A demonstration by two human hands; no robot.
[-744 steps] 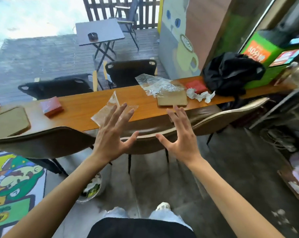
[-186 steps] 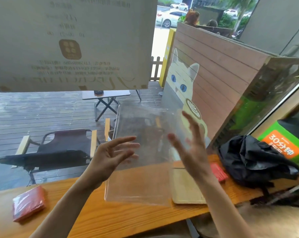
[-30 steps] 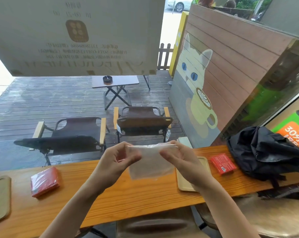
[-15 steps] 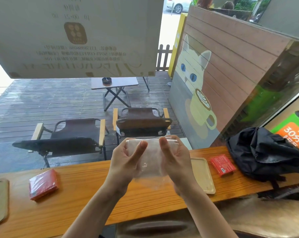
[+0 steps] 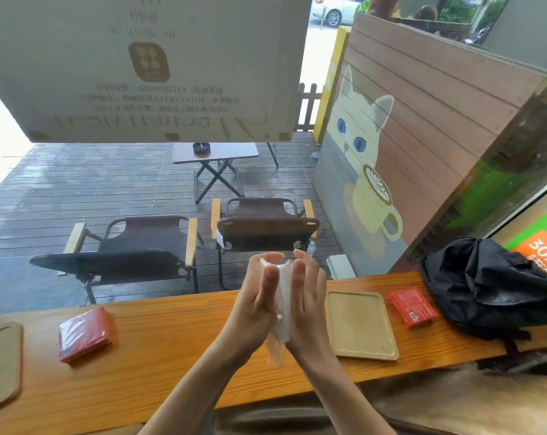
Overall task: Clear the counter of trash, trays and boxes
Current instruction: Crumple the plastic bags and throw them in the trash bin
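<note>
A folded clear plastic bag (image 5: 281,309) is pressed upright between my left hand (image 5: 258,304) and my right hand (image 5: 308,304), palms facing each other above the wooden counter (image 5: 178,350). Its lower end sticks out below my palms. A pale wooden tray (image 5: 358,324) lies on the counter just right of my hands. A red box (image 5: 413,306) lies further right, and a red packet in plastic wrap (image 5: 84,333) lies to the left. Another wooden tray (image 5: 0,365) sits at the counter's far left edge.
A black bag (image 5: 485,287) rests on the counter's right end. Behind the counter is a window with a deck, two folding chairs (image 5: 266,227) and a small table (image 5: 215,152). A chair back (image 5: 297,419) stands under the counter's near edge.
My hands have turned palm to palm and squeezed the plastic bag into a narrower, flatter fold. A second ago it was held wide by its top edge.
</note>
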